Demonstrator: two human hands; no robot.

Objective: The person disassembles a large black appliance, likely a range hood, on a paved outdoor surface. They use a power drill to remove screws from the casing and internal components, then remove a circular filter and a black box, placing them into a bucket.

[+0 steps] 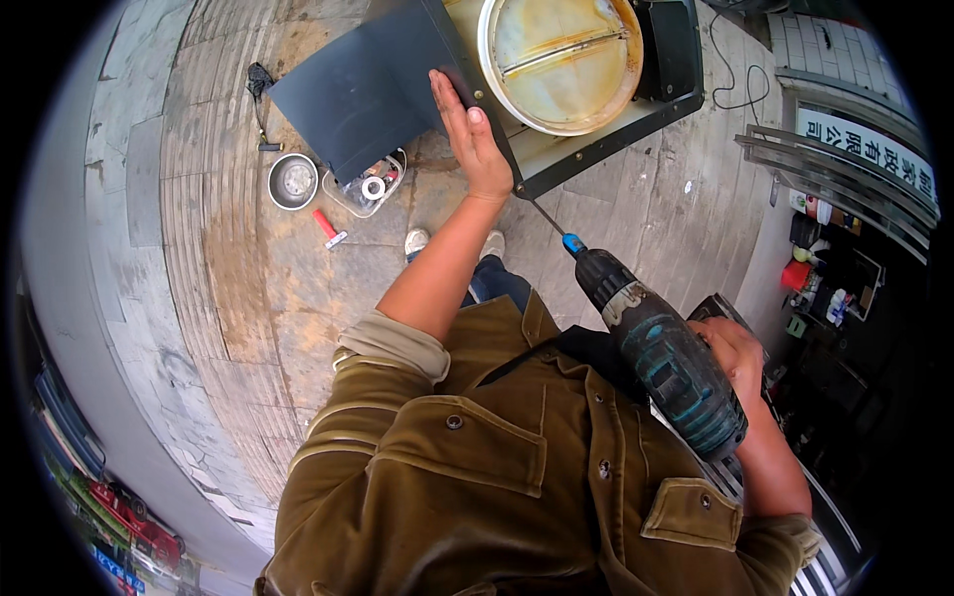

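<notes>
My right hand [730, 348] is wrapped round the grip of a teal and black cordless drill [671, 363]. A long thin bit [550, 220] runs out of its blue-collared nose. The bit's tip is at the near corner of a dark metal housing [581, 157]; whether it sits in a screw is too small to tell. Held flat with fingers stretched out, my left hand [475, 149] presses against the side of that housing, close to the corner. Inside the housing is a round, cream-coloured part [566, 74] with brown stains. A dark flat panel [353, 94] extends to the left.
On the paved ground at left are a metal bowl [280, 197], a clear plastic tub [396, 181] of small parts and a red-handled scraper [326, 224]. A black cable [760, 94] lies at the far right. Beyond it, a doorway opens onto cluttered goods.
</notes>
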